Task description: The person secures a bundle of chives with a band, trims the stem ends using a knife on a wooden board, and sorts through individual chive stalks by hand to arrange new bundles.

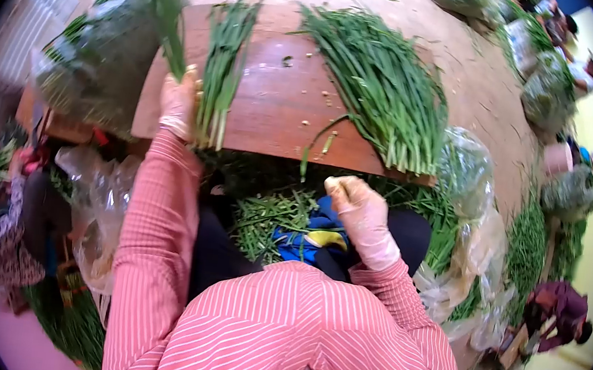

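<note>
At the frame's upper left, the left hand (178,102) clamps green stalks (171,28) over the tabletop (269,101), where a firm, low grip should keep stems aligned, while the right hand (359,210) curls closed near center.

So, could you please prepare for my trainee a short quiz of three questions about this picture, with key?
1. Which hand holds a bunch of green stalks?
2. True or false: on the brown board, the wide pile lies to the right of the narrow pile.
3. The right hand is: a) on the wide pile; b) on the narrow pile; c) off the board, past its near edge.

Key: 1. The left hand. 2. True. 3. c.
</note>
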### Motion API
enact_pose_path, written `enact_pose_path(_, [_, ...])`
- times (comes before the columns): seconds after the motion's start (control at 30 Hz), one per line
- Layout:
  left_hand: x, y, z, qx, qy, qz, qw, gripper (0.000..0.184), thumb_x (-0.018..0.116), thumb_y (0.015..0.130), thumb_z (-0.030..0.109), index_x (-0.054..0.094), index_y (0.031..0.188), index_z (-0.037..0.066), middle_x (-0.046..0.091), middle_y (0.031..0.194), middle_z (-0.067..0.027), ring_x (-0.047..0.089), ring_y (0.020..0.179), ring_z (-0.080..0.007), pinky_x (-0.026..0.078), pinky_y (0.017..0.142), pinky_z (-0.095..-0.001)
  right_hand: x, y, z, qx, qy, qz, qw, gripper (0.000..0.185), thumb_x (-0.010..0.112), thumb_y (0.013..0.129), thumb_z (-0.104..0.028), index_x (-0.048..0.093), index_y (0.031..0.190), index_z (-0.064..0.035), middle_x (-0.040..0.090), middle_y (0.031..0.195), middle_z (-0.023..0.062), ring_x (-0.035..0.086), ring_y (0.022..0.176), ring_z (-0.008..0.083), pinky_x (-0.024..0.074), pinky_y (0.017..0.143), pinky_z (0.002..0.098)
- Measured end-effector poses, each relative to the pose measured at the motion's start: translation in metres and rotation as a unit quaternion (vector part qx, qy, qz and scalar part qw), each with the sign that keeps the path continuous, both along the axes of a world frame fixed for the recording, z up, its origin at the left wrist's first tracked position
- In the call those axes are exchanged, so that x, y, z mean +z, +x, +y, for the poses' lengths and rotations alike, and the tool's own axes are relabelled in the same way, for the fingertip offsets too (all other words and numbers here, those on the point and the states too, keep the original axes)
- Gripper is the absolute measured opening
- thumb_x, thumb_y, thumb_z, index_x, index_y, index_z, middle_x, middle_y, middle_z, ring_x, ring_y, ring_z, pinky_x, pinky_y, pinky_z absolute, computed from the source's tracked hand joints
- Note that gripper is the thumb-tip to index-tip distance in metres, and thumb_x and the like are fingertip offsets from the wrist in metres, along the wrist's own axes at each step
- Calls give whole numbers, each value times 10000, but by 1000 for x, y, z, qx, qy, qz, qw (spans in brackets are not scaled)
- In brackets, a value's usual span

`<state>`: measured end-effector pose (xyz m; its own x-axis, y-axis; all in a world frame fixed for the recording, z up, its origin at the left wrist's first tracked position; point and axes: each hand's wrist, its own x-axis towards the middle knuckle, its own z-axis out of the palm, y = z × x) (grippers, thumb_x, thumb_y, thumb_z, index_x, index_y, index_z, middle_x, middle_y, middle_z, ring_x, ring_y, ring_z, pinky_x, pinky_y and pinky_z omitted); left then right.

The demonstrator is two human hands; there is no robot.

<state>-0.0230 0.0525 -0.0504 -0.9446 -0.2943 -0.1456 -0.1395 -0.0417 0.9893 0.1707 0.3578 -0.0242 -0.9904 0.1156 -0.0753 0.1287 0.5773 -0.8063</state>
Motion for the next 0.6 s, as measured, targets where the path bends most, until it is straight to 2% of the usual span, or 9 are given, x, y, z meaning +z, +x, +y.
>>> enact_pose_path(0.07, [-80,-46,-55,-5,-222,-22,975,377,600,862,362,524,1070,57,619,786,-98,591,722,-228,477,656,-355,6,-7,31,-110,-29,54,992,169,621,872,-239,656,887,-75,655,840,112,643,764,248,499,697,302])
enact_pose_path(0.1, [-111,-65,-70,-11,-391,-17,920,493,603,838,414,521,1161,50,647,872,-142,622,858,-301,488,781,-402,11,-14,51,-146,87,123,978,177,614,874,-243,650,883,-70,651,823,112,641,758,268,500,680,316])
enact_pose_path(0.13, [-104,-59,-56,-18,-477,-80,875,594,603,814,467,491,1229,58,619,991,-182,578,968,-350,452,857,-429,16,-19,73,-151,227,139,952,197,595,879,-263,642,878,-71,646,828,122,633,755,295,496,669,353])
enact_pose_path(0.17, [-96,-46,-47,-24,-559,-141,817,697,603,789,520,460,1298,65,591,1111,-221,535,1078,-400,416,933,-456,13,-24,91,-223,190,75,953,226,565,887,-304,638,884,-90,646,856,124,625,766,310,489,682,390])
enact_pose_path(0.37, [-64,-31,-9,93,-561,-104,816,925,640,735,589,265,1428,105,417,1334,-209,381,1232,-414,348,1010,-474,3,-42,133,-197,304,25,932,375,590,832,-435,638,979,-94,637,948,130,621,857,302,492,737,394])
enact_pose_path(0.43, [-52,-25,-2,110,-589,-53,799,872,645,761,534,280,1422,99,402,1343,-197,370,1236,-386,332,1015,-458,4,-45,143,-232,404,11,885,525,631,772,-498,613,1072,-68,618,993,157,611,896,316,489,759,407])
enact_pose_path(0.47, [-50,-25,-1,101,-601,30,792,821,641,782,492,304,1412,87,416,1330,-194,387,1224,-369,329,1012,-453,7,-46,149,-235,378,12,895,720,650,718,-579,560,1169,-25,596,1071,202,591,969,346,473,827,422])
enact_pose_path(0.53, [-35,-15,15,64,-609,176,771,653,616,842,380,395,1360,48,456,1294,-192,423,1197,-324,322,1006,-428,3,-50,166,-265,348,-12,899,779,638,720,-605,526,1213,-13,585,1108,218,578,1011,353,458,864,420])
enact_pose_path(0.6, [-30,0,46,-25,-482,202,852,558,623,854,319,465,1306,32,511,1233,-187,458,1164,-310,335,1011,-389,6,-56,178,-277,263,-116,917,972,594,705,-700,426,1307,44,533,1224,257,538,1116,366,417,948,408])
